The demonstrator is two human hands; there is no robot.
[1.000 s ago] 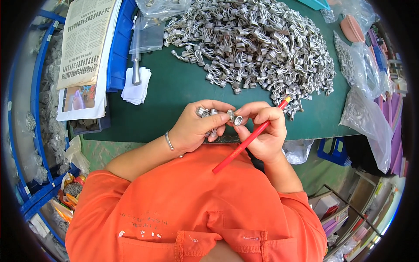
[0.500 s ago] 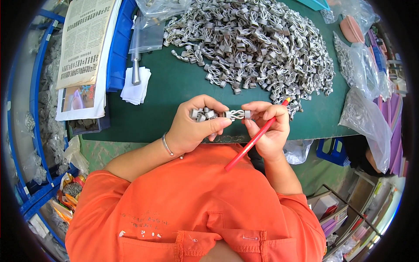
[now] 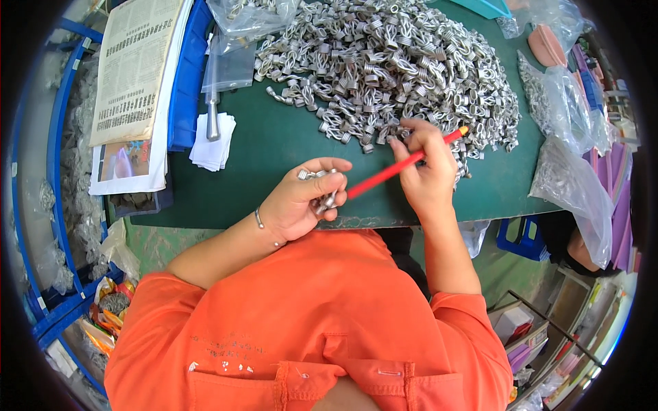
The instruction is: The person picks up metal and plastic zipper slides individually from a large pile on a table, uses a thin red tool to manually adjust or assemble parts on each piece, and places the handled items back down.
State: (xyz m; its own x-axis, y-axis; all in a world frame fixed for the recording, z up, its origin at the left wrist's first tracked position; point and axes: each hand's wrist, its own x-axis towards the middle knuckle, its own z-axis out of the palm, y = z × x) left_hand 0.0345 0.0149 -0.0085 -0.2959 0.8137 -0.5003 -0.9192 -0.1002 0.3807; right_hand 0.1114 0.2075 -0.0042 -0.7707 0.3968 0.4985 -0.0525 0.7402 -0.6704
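My left hand [image 3: 301, 195] is closed round several small silver metal pieces [image 3: 325, 198], each with coiled ends and twisted loops; some lie partly hidden under its fingers. Between the fingers of my right hand [image 3: 428, 164] a slim red pencil [image 3: 387, 170] with a yellow tip is gripped aslant. The thumb and forefinger of that hand reach the near edge of a large heap of the same metal pieces [image 3: 391, 61]. Whether those fingertips also pinch a piece from the heap cannot be made out.
The heap sits on a green table [image 3: 260, 151]. At the left lie a metal-shafted tool [image 3: 213, 123], white paper slips [image 3: 209, 151], a blue bin [image 3: 185, 89] and newspaper sheets [image 3: 137, 68]. Clear plastic bags [image 3: 572, 185] and a pink container [image 3: 547, 46] are at the right.
My right hand has moved away from the left, forward to the heap, with the pencil still in it. The left hand has drawn its metal pieces closer into its palm.
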